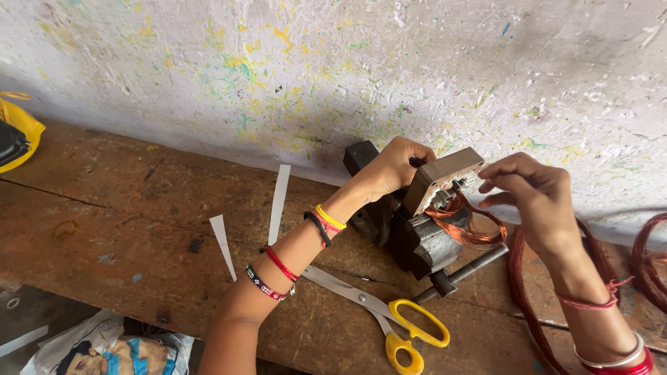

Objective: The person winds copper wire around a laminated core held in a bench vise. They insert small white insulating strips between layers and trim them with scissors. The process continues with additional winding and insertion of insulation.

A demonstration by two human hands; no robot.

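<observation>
Motor core (445,177) sits clamped in a bench vise (417,239) at 3 o'clock of the wooden bench (104,215). Scissors (396,323) lie at 6 o'clock of it, paper strips (278,201) at 9 o'clock. Copper wire (465,222) hangs looped from its grey slotted face. Left hand (392,167) grips its rear edge; right hand (528,191) fingertips pinch narrowly at its upper corner.

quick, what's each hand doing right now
Left hand: closed around the top of the metal stator block clamped in the vise.
Right hand: fingertips pinched at the block's edge, above the copper wire coil.
</observation>
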